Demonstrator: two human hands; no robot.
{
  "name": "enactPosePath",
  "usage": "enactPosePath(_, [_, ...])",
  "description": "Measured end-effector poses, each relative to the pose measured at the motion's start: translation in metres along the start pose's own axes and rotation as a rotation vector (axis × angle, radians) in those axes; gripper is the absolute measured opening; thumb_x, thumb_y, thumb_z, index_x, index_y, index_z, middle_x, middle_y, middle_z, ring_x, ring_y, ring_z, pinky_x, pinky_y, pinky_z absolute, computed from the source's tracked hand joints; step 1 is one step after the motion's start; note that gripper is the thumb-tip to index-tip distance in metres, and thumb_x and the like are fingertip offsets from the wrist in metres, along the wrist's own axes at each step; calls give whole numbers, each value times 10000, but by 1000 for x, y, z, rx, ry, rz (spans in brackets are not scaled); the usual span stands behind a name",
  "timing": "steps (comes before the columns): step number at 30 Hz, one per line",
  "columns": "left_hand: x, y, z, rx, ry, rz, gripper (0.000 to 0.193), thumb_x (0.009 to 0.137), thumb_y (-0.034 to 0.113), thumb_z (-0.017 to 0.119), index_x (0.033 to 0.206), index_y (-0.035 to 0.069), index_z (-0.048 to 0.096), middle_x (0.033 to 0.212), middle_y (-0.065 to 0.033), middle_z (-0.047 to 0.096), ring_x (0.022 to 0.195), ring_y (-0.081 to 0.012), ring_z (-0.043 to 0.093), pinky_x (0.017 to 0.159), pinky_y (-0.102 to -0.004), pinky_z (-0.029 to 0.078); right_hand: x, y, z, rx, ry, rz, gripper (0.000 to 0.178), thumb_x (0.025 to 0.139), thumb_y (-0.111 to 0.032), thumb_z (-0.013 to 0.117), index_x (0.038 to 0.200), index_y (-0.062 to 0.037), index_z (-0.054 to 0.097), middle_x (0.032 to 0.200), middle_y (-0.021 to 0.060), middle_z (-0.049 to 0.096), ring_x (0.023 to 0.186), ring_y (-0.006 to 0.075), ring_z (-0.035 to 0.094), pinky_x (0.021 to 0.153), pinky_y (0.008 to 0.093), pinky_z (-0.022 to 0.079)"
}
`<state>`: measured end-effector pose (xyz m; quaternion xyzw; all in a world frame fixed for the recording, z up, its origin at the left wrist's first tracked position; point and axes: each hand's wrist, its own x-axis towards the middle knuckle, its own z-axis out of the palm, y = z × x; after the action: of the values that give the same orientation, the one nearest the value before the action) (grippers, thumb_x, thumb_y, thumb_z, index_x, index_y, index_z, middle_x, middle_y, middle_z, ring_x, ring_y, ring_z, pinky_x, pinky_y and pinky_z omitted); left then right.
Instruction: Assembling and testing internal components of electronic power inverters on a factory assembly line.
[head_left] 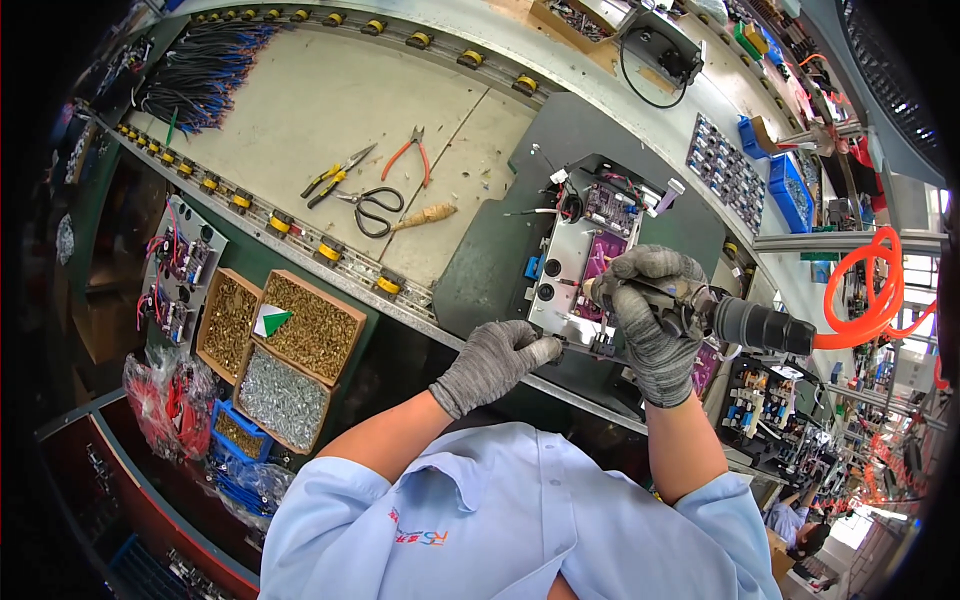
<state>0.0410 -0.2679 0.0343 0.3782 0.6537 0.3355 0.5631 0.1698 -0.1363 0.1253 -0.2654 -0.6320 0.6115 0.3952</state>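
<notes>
A silver metal chassis (pixel 572 325) with purple circuit boards (pixel 607 250) and wiring lies on the dark work mat in front of me. My right hand (pixel 660 335), in a grey knit glove, is wrapped round an air screwdriver (pixel 750 322). The tool lies nearly sideways, its black end to the right and its front end over the chassis; the tip is hard to make out. My left hand (pixel 490 365), gloved alike, is closed at the near left corner of the chassis, with thumb and fingers together at its edge.
An orange coiled hose (pixel 868 290) runs right from the tool. Scissors (pixel 375 212), pliers (pixel 408 158) and needle-nose pliers (pixel 338 178) lie farther left. Boxes of brass fasteners (pixel 312 325) and silver screws (pixel 283 398) stand at left. A roller rail (pixel 330 250) crosses the bench.
</notes>
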Motion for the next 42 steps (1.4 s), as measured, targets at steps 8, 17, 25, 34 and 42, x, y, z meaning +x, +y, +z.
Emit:
enactPosePath(8, [-9,-63,-11,-590,57,-233,383,926,85,643,1264,-60,537,1024,-132,650,776,-185,682,613,-252,575,-9,-12,-17,64,67,41,322,822,48,719,1097,-33,572,1043,124,668,885,201,680,815,349,591])
enactPosePath(17, [-5,-89,-17,-1087,-52,-229,390,924,10,606,1286,-82,494,1104,-210,641,874,-279,711,663,-303,624,-17,-3,-22,105,62,34,343,815,62,724,1104,-47,577,1038,131,672,913,211,681,856,369,583])
enactPosePath(25, [-5,-59,-22,-914,-116,-164,311,987,117,558,1242,-59,536,962,-174,673,747,-219,705,575,-282,597,-18,-1,-17,88,-12,29,291,812,101,695,1030,-61,589,1000,102,676,917,189,670,860,350,567])
enactPosePath(34, [-7,-53,-20,-691,-142,-84,278,1002,223,585,1126,-17,649,809,-65,674,642,-105,629,543,-210,507,-21,10,-22,97,-27,8,239,806,116,693,934,-60,595,964,81,681,888,173,669,837,334,570])
enactPosePath(42, [-17,-42,-17,-805,-59,-147,285,962,161,656,1183,-18,637,898,-65,688,694,-111,658,568,-217,525,-30,19,-30,-20,-33,3,295,805,110,685,1009,-78,585,986,107,656,914,209,665,858,396,588])
